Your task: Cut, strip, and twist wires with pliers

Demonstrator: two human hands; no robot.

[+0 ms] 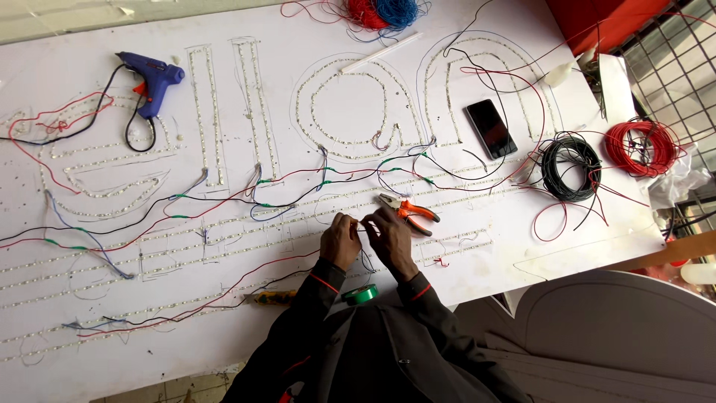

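2 hands, left hand, right hand, both pinching 1 thin wire, 1 orange pliers beside

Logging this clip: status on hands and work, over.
Left hand and right hand pinch a thin wire over the white sign board. Orange-handled pliers beside right hand. Green tape roll near wrists.

A: Item in hand?
B: Thin wire, short stretch, taut and level between both hands' fingertips, just above white sign board, just left of orange-handled pliers.
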